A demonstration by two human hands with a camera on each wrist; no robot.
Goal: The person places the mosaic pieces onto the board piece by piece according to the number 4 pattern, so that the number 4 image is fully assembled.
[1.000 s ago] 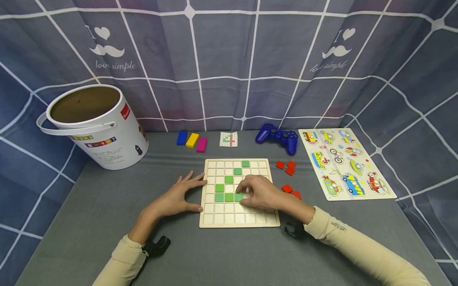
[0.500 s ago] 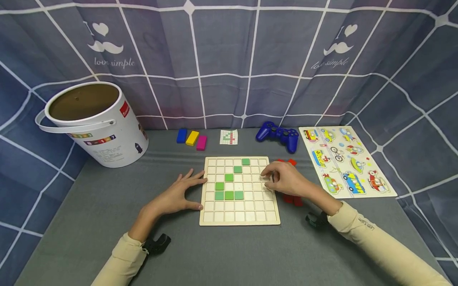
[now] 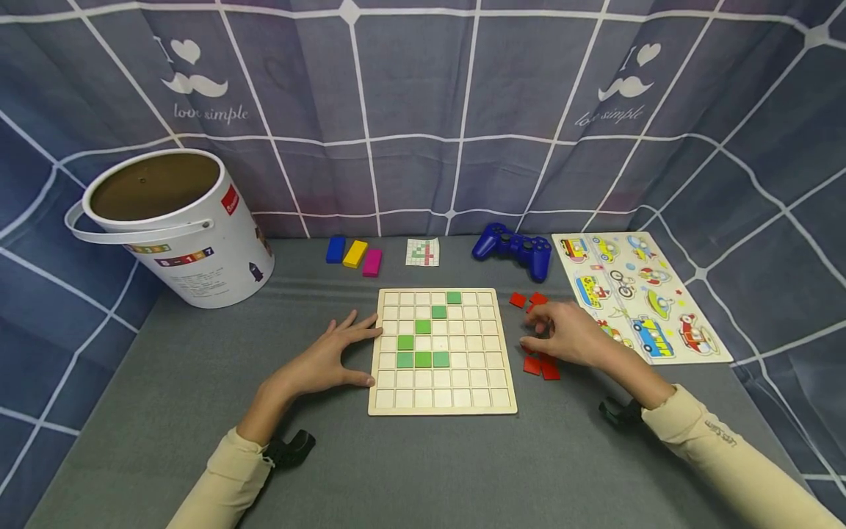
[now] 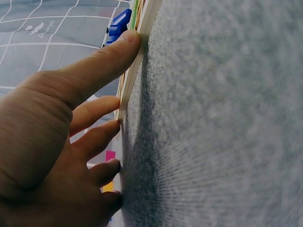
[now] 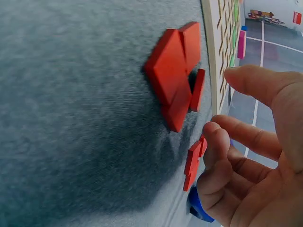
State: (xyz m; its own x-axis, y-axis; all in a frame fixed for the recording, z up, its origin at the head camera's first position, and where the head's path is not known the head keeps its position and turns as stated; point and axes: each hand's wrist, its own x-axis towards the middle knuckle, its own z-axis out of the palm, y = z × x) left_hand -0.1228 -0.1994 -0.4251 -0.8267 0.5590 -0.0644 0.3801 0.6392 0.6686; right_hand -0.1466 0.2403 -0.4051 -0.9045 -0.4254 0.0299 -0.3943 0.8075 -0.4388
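Observation:
A pale wooden grid board point(image 3: 469, 397) lies flat on the grey cloth, with several green square tiles point(image 3: 423, 359) set in its cells. My left hand point(image 3: 324, 360) has its fingers spread at the board's left side; in the left wrist view the thumb point(image 4: 106, 54) touches the edge. My right hand point(image 3: 571, 334) hovers over the red square tiles point(image 3: 550, 369) right of the board, thumb and index finger apart with nothing between them. Seen from the right wrist, one cluster of red tiles point(image 5: 168, 66) lies beside that hand, and a smaller cluster point(image 5: 191, 158) is farther back.
Blue point(image 3: 335, 250), yellow point(image 3: 355, 254) and magenta blocks point(image 3: 372, 263) lie behind the board, near a small pattern card point(image 3: 422, 253). A blue game controller point(image 3: 512, 251) and a picture puzzle board point(image 3: 634, 301) are at the right. A white bucket point(image 3: 218, 272) stands at the left.
My right hand has left the green tile in the board's lower row and moved right, off the board, to the red tiles. The left hand has stayed at the board's edge.

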